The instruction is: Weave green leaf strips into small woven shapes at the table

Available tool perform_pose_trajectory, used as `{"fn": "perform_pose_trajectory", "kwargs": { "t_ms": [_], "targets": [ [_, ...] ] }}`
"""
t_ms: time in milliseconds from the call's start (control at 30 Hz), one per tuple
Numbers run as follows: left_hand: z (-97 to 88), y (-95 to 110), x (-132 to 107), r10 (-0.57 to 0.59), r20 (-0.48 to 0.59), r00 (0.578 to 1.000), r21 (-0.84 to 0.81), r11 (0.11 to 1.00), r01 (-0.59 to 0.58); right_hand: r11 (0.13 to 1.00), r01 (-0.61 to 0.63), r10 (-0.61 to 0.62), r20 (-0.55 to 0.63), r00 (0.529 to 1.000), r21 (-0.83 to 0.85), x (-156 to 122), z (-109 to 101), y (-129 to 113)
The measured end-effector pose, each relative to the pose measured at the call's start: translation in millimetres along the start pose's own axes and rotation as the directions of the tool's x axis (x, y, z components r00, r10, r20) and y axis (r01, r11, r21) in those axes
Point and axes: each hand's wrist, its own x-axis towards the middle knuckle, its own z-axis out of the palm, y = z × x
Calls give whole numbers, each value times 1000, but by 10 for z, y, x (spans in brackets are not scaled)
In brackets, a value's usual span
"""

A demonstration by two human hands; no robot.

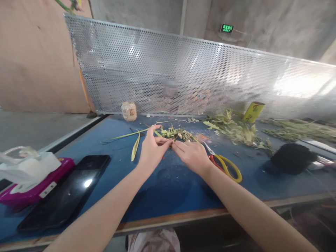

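My left hand (154, 147) and my right hand (193, 154) meet over the middle of the blue table (168, 196). Their fingertips are pinched together and touch; whatever is between them is too small and hidden to name. One finger of my left hand points up and away from the pinch. Right behind the fingers lies a small heap of green and dry plant bits (177, 133). Scissors (228, 166) with yellow and red handles lie beside my right hand, blades pointing away from me. A pale green leaf (135, 147) and a long thin stem (123, 135) lie left of my left hand.
On the left are a black phone (68, 192) and a magenta power strip (56, 180) with a white plug. A wrapped roll (129, 111) stands by the perforated metal screen (157, 70). To the right lie leafy stalks (236, 129), a yellow-green packet (253, 112) and a black rounded object (293, 158).
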Motion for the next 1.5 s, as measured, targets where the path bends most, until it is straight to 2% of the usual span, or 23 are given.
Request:
{"fn": "perform_pose_trajectory", "kwargs": {
  "t_ms": [100,200,333,433,567,633,733,933,1033,1200,1500],
  "targets": [
    [11,-47,-9,33,-30,999,98,995,-30,999,35,-35,0,999,-37,5,10,-30],
    [32,-88,-28,117,-29,993,234,966,-107,1000,13,-12,34,999,-24,29,22,-87],
    [51,-137,-30,182,60,981,278,941,-192,996,-87,84,142,986,19,54,52,-172],
    [44,-169,-5,207,127,970,286,929,-236,975,-200,173,229,958,101,49,65,-194],
    [24,-196,39,222,138,965,300,920,-254,847,-402,321,267,909,347,49,58,-159],
    [23,-212,59,217,128,968,300,922,-246,774,-448,359,273,893,447,55,53,-135],
    [33,-249,88,210,114,971,324,916,-236,722,-454,359,279,891,521,57,54,-108],
    [15,-262,144,191,72,979,346,916,-204,696,-448,353,277,894,561,24,65,-64],
    [-11,-222,159,213,24,977,369,906,-207,701,-456,366,273,890,548,10,73,-34],
    [-17,-174,168,118,11,993,367,923,-114,733,-386,325,211,922,559,-2,90,4],
    [-30,-177,169,181,-2,984,386,907,-166,659,-422,431,147,890,622,8,41,30]
  ]
}}
